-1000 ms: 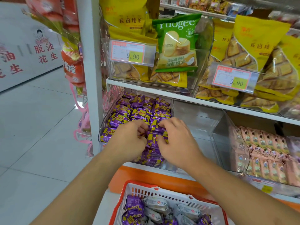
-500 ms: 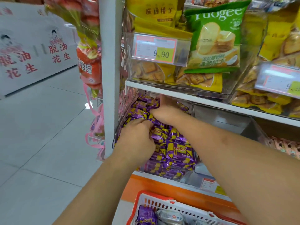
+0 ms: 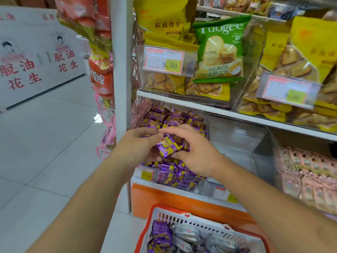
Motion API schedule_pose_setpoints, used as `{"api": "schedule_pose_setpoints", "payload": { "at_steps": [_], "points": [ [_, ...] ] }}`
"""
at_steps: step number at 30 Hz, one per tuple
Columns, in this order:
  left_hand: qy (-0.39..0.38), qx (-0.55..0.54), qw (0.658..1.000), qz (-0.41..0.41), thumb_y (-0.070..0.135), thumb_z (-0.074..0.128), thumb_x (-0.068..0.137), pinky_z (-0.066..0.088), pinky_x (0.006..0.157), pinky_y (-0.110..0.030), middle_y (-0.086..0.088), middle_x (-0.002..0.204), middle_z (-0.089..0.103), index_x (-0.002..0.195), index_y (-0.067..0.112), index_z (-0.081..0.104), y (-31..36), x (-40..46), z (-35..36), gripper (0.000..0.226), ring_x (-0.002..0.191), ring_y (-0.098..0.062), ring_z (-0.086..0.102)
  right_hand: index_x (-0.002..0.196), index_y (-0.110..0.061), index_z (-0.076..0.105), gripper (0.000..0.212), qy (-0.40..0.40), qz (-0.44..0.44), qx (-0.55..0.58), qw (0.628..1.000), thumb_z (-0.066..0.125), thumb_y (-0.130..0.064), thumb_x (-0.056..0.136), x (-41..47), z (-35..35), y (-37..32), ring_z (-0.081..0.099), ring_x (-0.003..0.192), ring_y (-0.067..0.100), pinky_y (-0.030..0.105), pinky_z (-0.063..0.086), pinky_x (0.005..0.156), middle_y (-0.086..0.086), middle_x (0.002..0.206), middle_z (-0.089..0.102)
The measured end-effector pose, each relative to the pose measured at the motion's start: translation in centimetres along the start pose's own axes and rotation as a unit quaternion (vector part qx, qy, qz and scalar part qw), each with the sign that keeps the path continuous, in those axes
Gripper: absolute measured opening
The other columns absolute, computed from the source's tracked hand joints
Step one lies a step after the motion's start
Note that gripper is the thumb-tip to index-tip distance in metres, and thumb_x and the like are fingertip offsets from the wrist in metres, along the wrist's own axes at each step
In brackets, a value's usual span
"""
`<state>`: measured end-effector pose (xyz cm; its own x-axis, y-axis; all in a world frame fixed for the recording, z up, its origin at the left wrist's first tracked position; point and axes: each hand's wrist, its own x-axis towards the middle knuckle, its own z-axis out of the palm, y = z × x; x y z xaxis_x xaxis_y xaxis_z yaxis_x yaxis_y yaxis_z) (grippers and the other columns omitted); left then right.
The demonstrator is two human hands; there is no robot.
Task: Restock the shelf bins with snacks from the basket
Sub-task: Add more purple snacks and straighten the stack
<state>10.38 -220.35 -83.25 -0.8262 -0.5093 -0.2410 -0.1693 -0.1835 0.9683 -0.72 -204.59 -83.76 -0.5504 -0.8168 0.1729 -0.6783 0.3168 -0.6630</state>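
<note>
- Basket (image 3: 184,215), red rim, white slotted wall, bottom of view just in front of the shelf base; holds purple packets (image 3: 161,236) at its left side and grey packets (image 3: 186,232) to their right.
- Orange shelf base (image 3: 164,196) just behind the basket.
- Left hand (image 3: 135,146) and right hand (image 3: 196,152) meet over the front half of the purple-snack bin (image 3: 207,123), fingertips touching at the top.
- Both hands hold a small bunch of purple snack packets (image 3: 170,146) between them: left fingers curl round the left side, right thumb and fingers curl round the right side. Packets tilted, sitting in the gap between the palms, above the bin's stock.
- How many packets in the grip: cannot tell.
- Bin is clear plastic, left end of the lower shelf, against the white upright post (image 3: 121,70); loose purple packets fill it from front edge to back wall.
- Price tag (image 3: 145,174) on the bin's front left corner.
- Clear bin (image 3: 237,139) to the right, just beside; further right a bin of pink packets (image 3: 310,178).
- Upper shelf (image 3: 184,104): clear bin with yellow biscuit bags (image 3: 164,22), green Yuogee bag (image 3: 220,50), 9.90 tag (image 3: 164,60) on its front.
- Right of it, more yellow bags (image 3: 310,48), second tag (image 3: 288,91), blurred.
- Far left: red hanging packs (image 3: 101,77), white floor (image 3: 40,134).
</note>
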Motion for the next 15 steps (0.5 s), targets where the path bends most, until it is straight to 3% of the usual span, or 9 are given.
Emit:
{"api": "schedule_pose_setpoints", "payload": {
  "at_steps": [4,7,9,11,13,15],
  "points": [
    [0.062,-0.020,0.998,-0.002,0.007,0.071,0.095,0.062,0.057,-0.031,-0.022,0.075,0.070,0.089,-0.003,0.067,-0.8,-1.2,0.5,0.013,0.060,-0.030,0.073,0.140,-0.034,0.051,0.065,0.019,0.047,0.004,0.999,0.083,-0.021,0.085,-2.2,1.1,-0.8,0.050,0.115,-0.004,0.010,0.037,0.090,-0.013,0.131,0.055],
    [0.049,0.016,0.999,-0.007,0.012,0.074,0.095,0.064,0.061,-0.036,-0.027,0.076,0.073,0.081,-0.003,0.068,-1.6,-1.4,1.1,0.021,0.069,-0.036,0.076,0.120,-0.030,0.051,0.043,0.048,0.037,-0.114,0.992,0.081,-0.031,0.088,-2.7,2.3,-0.8,0.046,0.111,0.010,0.027,0.040,0.091,-0.016,0.114,0.052],
    [0.055,0.137,0.989,0.027,0.023,0.075,0.093,0.062,0.062,-0.037,-0.014,0.067,0.073,0.074,0.007,0.071,-2.5,-0.7,0.7,0.025,0.065,-0.029,0.075,0.116,-0.030,0.051,0.036,0.053,0.035,-0.156,0.986,0.077,-0.032,0.091,-2.8,2.7,-0.5,0.039,0.111,0.012,0.033,0.037,0.090,-0.024,0.100,0.043],
    [0.068,0.307,0.946,0.083,0.033,0.076,0.087,0.049,0.060,-0.029,0.004,0.056,0.061,0.067,0.014,0.065,-2.9,0.2,0.1,0.030,0.059,-0.022,0.063,0.116,-0.030,0.052,0.033,0.052,0.020,-0.188,0.981,0.074,-0.035,0.092,-2.8,3.1,0.1,0.035,0.116,0.012,0.035,0.035,0.096,-0.026,0.097,0.044],
    [0.058,0.368,0.921,0.113,0.033,0.081,0.082,0.045,0.066,-0.027,0.011,0.070,0.062,0.080,0.024,0.066,-3.0,0.3,-0.1,0.017,0.070,-0.015,0.061,0.120,-0.029,0.055,0.032,0.056,0.005,-0.223,0.973,0.071,-0.037,0.094,-2.7,3.4,0.8,0.033,0.124,0.014,0.036,0.032,0.105,-0.020,0.113,0.054],
    [0.043,0.390,0.910,0.134,0.027,0.085,0.079,0.046,0.073,-0.022,0.014,0.090,0.065,0.100,0.028,0.067,-3.5,0.4,0.1,0.028,0.083,-0.009,0.064,0.122,-0.029,0.058,0.031,0.069,0.000,-0.237,0.969,0.070,-0.037,0.095,-2.6,3.8,1.4,0.033,0.128,0.014,0.036,0.030,0.110,-0.016,0.128,0.056]
  ]
}}
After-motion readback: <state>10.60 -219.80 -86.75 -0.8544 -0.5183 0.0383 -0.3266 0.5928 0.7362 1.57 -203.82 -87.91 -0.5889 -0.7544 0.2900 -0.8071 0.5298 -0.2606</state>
